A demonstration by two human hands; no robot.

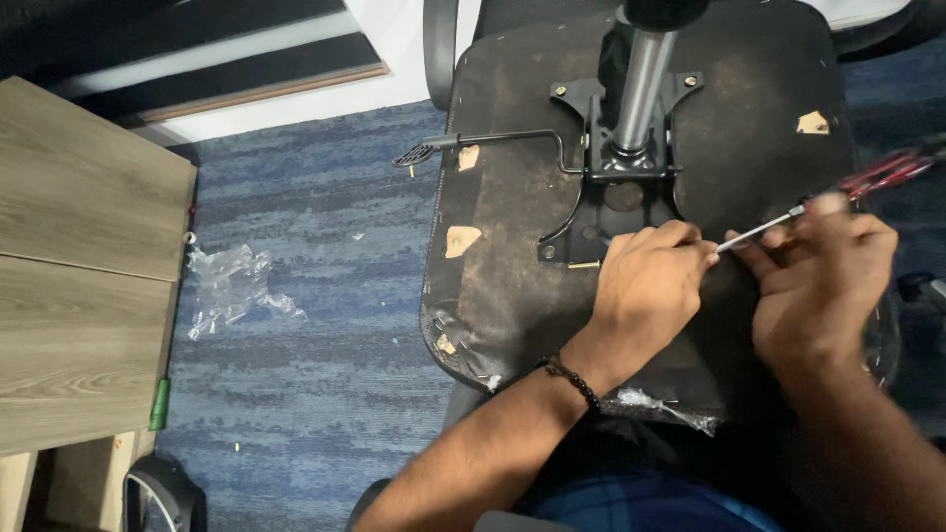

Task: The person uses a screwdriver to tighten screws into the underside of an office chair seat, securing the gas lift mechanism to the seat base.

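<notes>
Near the right edge of the upturned chair seat [512, 197], the right hand [823, 281] grips a red-handled screwdriver [838, 197], its tip meeting the left hand [650, 281], whose fingers pinch closed beside the black metal bracket [616, 172] under the chrome column [641, 84]

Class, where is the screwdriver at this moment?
In the head view, the screwdriver is on the right, held in the right hand over the upturned chair seat, its tip by the left hand near the black metal plate.
</notes>
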